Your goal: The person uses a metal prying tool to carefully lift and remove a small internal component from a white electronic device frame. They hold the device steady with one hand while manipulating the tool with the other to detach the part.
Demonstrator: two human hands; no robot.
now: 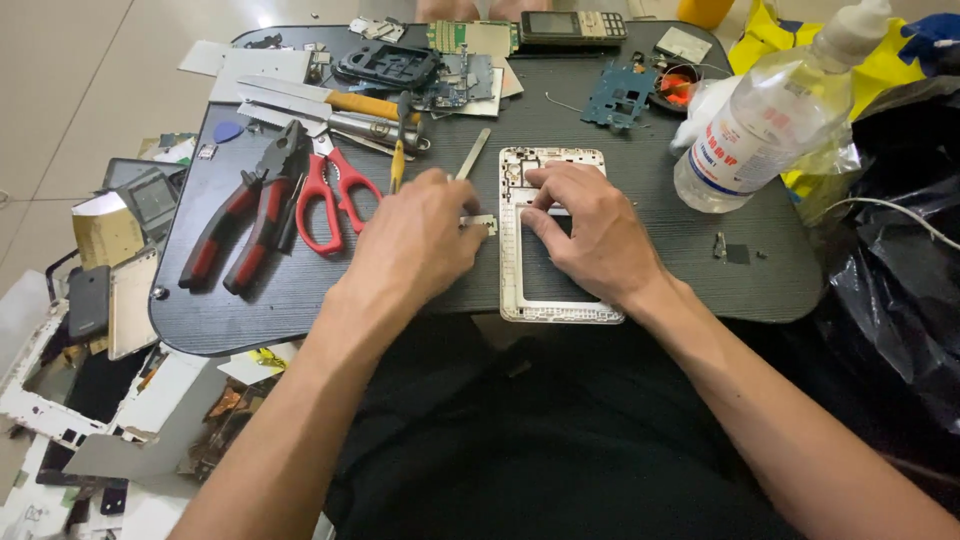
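From the head camera we see a white phone frame [560,310] lying flat on the dark table [680,270], its long axis running from us toward the far edge. Our right hand [592,228] presses down on its upper half, fingers curled, hiding that part. Our left hand [418,240] pinches a small metal piece [480,222] just left of the frame; its shape is hard to make out. 1 pair of red scissors [325,205] lies nearby.

Right hand [590,235] covering the middle of a white phone frame [512,290], left hand [420,240] hiding most of a slim metal tool [474,153], clear plastic bottle [770,130] cut off at top edge, keypad phone [572,25] partly cropped
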